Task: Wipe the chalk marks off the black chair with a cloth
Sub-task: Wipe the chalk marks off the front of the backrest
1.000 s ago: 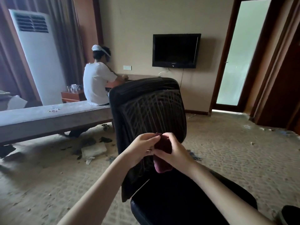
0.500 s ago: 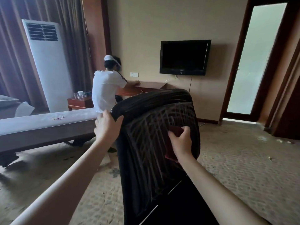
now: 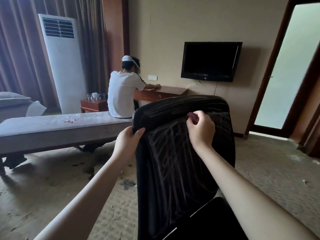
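- The right hand (image 3: 200,129) has its fingers curled tight round a small, bunched dark red cloth (image 3: 191,116). Only one fold of the cloth shows above the knuckles.
- The cloth is pressed against the front of the chair back, just under the padded roll along its top.
- The left hand (image 3: 128,139) is left of that grip and slightly lower. It clamps the upper left edge of the backrest, with the thumb on the front face and the fingers wrapped behind, out of sight.
- The black chair (image 3: 181,179) stands directly under both hands. Its tall backrest is glossy and leather-like, with rounded corners.
- Pale chalk marks (image 3: 166,153) cover most of the backrest. Thin lines fan and cross below the grip, and fainter ones run lengthwise along the top roll above it.
- Well below the grip, between the forearms, lies the black seat (image 3: 216,222).
- Beyond the left hand stretches a long grey upholstered bench (image 3: 52,125). A person in a white shirt (image 3: 123,96) sits at its end nearest the chair, back turned, at a brown wooden desk (image 3: 161,93).
- Further left, a tall white air conditioner (image 3: 64,66) stands before brown curtains (image 3: 19,49).
- Beside it is a small wooden side table (image 3: 91,103) carrying glasses and a cup.
- Above the grip, a black flat television (image 3: 210,61) hangs on the beige wall.
- To the right of the grip is a frosted glass door (image 3: 285,66) in a dark wooden frame.
- Beige patterned carpet (image 3: 52,196) lies all around, with dark specks on it left of the chair.
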Tool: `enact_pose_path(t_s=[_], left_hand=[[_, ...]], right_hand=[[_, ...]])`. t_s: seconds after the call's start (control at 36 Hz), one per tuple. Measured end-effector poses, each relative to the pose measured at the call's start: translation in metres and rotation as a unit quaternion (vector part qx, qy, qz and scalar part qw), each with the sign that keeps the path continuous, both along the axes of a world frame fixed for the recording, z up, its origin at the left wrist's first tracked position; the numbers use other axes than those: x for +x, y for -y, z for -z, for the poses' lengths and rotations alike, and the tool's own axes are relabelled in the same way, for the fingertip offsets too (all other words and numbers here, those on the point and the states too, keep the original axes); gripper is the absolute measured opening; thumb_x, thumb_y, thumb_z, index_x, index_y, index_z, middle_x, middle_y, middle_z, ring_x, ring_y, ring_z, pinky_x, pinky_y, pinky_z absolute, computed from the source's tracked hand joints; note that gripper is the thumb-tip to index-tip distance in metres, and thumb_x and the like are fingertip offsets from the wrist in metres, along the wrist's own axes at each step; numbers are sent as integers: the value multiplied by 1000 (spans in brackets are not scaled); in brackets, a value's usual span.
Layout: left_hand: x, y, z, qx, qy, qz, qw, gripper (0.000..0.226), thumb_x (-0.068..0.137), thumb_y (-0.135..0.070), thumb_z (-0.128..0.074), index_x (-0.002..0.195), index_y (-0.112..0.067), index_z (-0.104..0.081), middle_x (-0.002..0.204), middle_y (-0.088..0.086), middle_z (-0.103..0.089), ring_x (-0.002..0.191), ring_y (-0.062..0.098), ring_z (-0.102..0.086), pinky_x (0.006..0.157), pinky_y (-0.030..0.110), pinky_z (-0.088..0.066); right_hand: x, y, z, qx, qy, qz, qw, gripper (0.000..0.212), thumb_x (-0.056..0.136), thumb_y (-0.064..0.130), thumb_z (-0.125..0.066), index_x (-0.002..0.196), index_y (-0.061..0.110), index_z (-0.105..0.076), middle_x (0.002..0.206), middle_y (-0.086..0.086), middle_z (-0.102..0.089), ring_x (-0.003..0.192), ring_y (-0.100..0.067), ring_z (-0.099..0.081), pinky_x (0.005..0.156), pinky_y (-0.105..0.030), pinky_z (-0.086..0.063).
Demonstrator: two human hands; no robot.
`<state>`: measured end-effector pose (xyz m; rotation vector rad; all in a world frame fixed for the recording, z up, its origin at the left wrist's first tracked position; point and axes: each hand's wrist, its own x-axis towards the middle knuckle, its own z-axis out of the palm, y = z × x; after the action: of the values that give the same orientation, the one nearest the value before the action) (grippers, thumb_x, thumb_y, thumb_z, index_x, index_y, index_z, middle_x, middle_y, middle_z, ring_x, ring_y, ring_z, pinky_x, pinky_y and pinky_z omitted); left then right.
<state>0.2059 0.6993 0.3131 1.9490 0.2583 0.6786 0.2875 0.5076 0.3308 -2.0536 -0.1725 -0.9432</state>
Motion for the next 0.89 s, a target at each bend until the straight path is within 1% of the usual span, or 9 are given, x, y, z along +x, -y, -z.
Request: enact_pose_path(t_s=[0.08, 0.14, 0.28, 0.44, 0.56, 0.64, 0.69, 0.78, 0.89], left_hand=[[8, 2, 0, -8, 2, 7, 1000, 33, 92, -31, -59, 93, 1, -63, 91, 16, -69, 78, 24, -59, 71, 36, -45], [12, 3, 0, -15, 5, 12, 1000, 33, 93, -31, -58, 93, 1, -63, 89, 15, -68, 73, 19, -55, 68, 34, -43], [19, 2, 1, -9, 10, 20, 1000, 30, 93, -31, -57, 92, -1, -63, 77, 3, -63, 65, 11, -51, 60, 28, -40], [24, -2, 5, -22, 17, 25, 999, 33, 92, -32, -58, 95, 0, -63, 93, 17, -68, 76, 18, -55, 68, 32, -42], [23, -1, 5, -23, 18, 28, 999, 32, 93, -31, -57, 94, 0, -62, 92, 18, -68, 73, 16, -54, 64, 30, -40], [23, -1, 5, -18, 21, 25, 999, 33, 93, -31, -57, 93, 2, -62, 87, 18, -66, 70, 15, -51, 60, 28, -38], [22, 0, 4, -17, 17, 25, 999, 32, 93, -30, -57, 92, 1, -62, 80, 11, -63, 67, 13, -49, 59, 27, -37], [21, 1, 3, -22, 17, 27, 999, 31, 93, -30, -57, 94, 1, -63, 81, 10, -64, 70, 15, -52, 63, 30, -39], [21, 2, 1, -26, 18, 28, 999, 31, 93, -29, -58, 91, 1, -63, 74, 6, -59, 70, 17, -51, 66, 33, -39]], right_hand=[[6, -4, 1, -72, -27, 18, 997, 20, 88, 14, -58, 106, 9, -65, 102, -16, -58, 94, -37, -54, 74, -32, -36], [10, -5, 2, -91, -42, 26, 995, 25, 91, 13, -55, 114, 9, -62, 109, -17, -56, 98, -37, -55, 78, -33, -40], [16, -18, 4, -112, -56, 3, 992, 30, 96, 13, -50, 123, 8, -61, 118, -14, -54, 100, -32, -58, 74, -25, -33], [13, -30, 15, -147, -21, -25, 989, 29, 94, 2, -48, 118, 1, -63, 112, -14, -53, 101, -30, -55, 78, -19, -34], [-1, -40, 24, -207, 25, -62, 976, 34, 87, -6, -51, 119, -1, -61, 111, -16, -53, 102, -32, -52, 88, -26, -40], [-14, -49, 31, -216, 68, -82, 971, 33, 80, -11, -56, 110, -4, -65, 101, -19, -58, 89, -36, -56, 81, -34, -47], [-25, -55, 37, -222, 89, -97, 966, 32, 78, -11, -53, 107, -5, -66, 97, -19, -59, 83, -36, -57, 77, -36, -50], [-40, -60, 47, -243, 106, -136, 955, 36, 78, -4, -46, 109, -5, -65, 97, -18, -59, 82, -35, -57, 75, -40, -53], [-52, -50, 56, -288, 115, -192, 931, 34, 80, -5, -54, 113, -2, -65, 101, -14, -58, 85, -31, -57, 69, -41, -56]])
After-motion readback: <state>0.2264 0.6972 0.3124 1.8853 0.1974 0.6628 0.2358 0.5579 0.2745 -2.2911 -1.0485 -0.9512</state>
